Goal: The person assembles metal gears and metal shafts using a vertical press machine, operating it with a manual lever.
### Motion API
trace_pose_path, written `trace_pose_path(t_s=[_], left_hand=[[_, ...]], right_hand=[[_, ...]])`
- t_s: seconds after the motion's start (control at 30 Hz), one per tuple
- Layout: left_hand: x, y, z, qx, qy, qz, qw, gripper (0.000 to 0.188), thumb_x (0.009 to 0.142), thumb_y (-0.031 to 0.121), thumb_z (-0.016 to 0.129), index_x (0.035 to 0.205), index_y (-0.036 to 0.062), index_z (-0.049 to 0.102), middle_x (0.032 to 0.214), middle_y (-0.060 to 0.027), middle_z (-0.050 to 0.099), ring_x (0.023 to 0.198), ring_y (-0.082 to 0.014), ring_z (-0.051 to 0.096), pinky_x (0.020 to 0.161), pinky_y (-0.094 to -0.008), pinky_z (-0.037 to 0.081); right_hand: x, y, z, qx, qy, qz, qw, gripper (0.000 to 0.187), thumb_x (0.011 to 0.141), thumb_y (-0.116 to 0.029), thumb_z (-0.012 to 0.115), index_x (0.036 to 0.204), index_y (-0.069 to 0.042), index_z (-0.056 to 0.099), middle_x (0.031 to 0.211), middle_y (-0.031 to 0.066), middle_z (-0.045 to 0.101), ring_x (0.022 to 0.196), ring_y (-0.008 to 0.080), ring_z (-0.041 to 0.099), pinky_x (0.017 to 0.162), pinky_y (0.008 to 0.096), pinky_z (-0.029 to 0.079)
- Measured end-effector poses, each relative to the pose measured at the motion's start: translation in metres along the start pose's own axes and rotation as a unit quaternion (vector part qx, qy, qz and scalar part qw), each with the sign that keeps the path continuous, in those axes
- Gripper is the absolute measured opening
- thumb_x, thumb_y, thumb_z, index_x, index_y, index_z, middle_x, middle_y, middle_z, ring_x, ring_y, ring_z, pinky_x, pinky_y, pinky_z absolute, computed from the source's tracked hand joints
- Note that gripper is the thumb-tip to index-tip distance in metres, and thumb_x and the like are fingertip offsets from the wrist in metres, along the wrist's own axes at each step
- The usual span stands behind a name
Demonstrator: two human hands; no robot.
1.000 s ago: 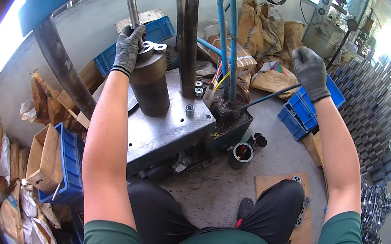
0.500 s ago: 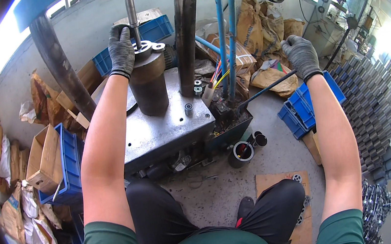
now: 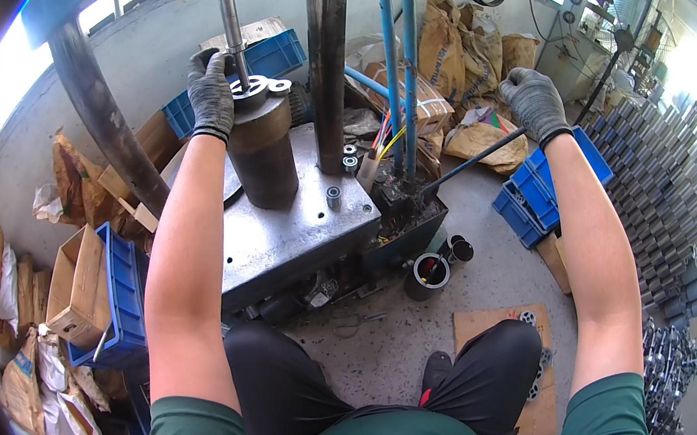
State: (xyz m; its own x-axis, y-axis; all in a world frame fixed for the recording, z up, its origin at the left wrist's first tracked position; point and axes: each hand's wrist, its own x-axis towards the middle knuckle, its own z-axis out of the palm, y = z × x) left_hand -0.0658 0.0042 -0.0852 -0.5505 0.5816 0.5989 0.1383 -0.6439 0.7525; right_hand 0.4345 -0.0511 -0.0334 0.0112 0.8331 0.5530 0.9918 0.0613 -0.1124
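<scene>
I sit in front of a steel press with a grey base plate [image 3: 297, 224]. A dark steel cylinder [image 3: 263, 154] stands upright on the plate, under a shiny vertical ram rod [image 3: 230, 17]. A flat silvery metal part [image 3: 256, 87] lies on top of the cylinder. My gloved left hand [image 3: 210, 90] rests on the cylinder's top edge, fingers on that part. My gloved right hand [image 3: 532, 101] is closed around the end of a long dark lever [image 3: 469, 165] that runs down-left into the machine's side.
Two thick dark columns [image 3: 328, 62] rise from the plate. Blue crates [image 3: 530, 193] sit at right, another blue crate [image 3: 121, 291] and cardboard boxes [image 3: 76, 288] at left. Stacked metal cylinders [image 3: 671, 193] fill the right side. Brown sacks [image 3: 450, 54] lie behind. Short tubes [image 3: 431, 273] stand on the floor.
My right hand has pulled the lever's end upward and a little left. My left hand has shifted slightly on the cylinder top, staying on the flat part.
</scene>
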Motion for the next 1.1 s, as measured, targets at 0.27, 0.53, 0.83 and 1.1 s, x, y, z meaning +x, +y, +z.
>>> trace_pose_path(t_s=[0.27,0.53,0.83,1.1], left_hand=[[-0.008,0.0,0.002,0.087,-0.06,0.074,0.992,0.032,0.103,0.031,0.065,0.116,0.0028,0.064,0.09,-0.004,0.068,0.079,-0.0121,0.06,0.076,-0.0301,0.051],[0.001,-0.005,0.007,0.001,-0.156,-0.107,0.982,0.038,0.101,0.044,0.067,0.111,0.0068,0.065,0.084,-0.0011,0.066,0.073,-0.0092,0.063,0.068,-0.0262,0.052],[0.005,-0.011,0.003,-0.027,-0.189,-0.1,0.977,0.038,0.106,0.044,0.059,0.103,0.0068,0.064,0.076,0.0007,0.059,0.065,-0.0088,0.054,0.061,-0.0253,0.046],[0.005,-0.011,-0.001,0.016,-0.168,-0.117,0.979,0.041,0.103,0.046,0.063,0.106,0.0051,0.064,0.077,-0.0012,0.06,0.069,-0.0111,0.056,0.065,-0.0291,0.049]], right_hand=[[-0.005,-0.007,-0.005,0.027,-0.018,0.014,0.999,0.031,0.093,-0.035,0.061,0.103,-0.008,0.074,0.097,0.0195,0.074,0.095,0.0364,0.071,0.087,0.0461,0.055],[-0.037,0.009,-0.005,0.062,0.032,-0.081,0.994,0.026,0.092,-0.026,0.062,0.09,-0.001,0.07,0.095,0.0232,0.072,0.093,0.0397,0.068,0.083,0.0484,0.054],[-0.194,0.006,-0.055,0.032,-0.075,-0.22,0.972,0.015,0.082,-0.011,0.069,0.096,-0.004,0.068,0.096,0.0144,0.069,0.087,0.0348,0.066,0.082,0.0457,0.053],[-0.196,-0.133,0.0,0.139,-0.058,-0.383,0.911,0.028,0.08,-0.015,0.072,0.106,-0.006,0.068,0.105,0.0103,0.069,0.105,0.0335,0.063,0.1,0.0504,0.045]])
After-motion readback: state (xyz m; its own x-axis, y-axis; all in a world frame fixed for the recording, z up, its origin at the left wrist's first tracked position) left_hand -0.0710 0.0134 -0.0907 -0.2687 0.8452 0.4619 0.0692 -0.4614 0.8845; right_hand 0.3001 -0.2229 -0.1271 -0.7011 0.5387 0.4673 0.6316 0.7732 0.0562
